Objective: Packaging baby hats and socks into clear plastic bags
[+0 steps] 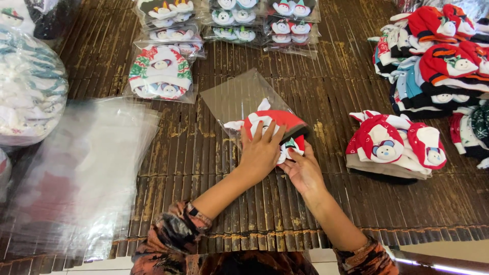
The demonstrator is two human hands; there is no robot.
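A small red and white knitted hat [277,121] with a snowman face lies half inside a clear plastic bag [235,95] on the slatted bamboo mat [326,91]. My left hand [261,150] presses flat on top of the hat, fingers spread. My right hand [303,168] grips the hat's near edge at the bag's mouth, just right of my left hand. The bag's far end lies flat and see-through on the mat.
A pile of clear bags [86,163] lies at left. Bagged hats [162,72] sit behind, with more packs [254,23] in rows at the back. Loose red hats [392,145] lie right of my hands, a larger heap [438,56] behind them.
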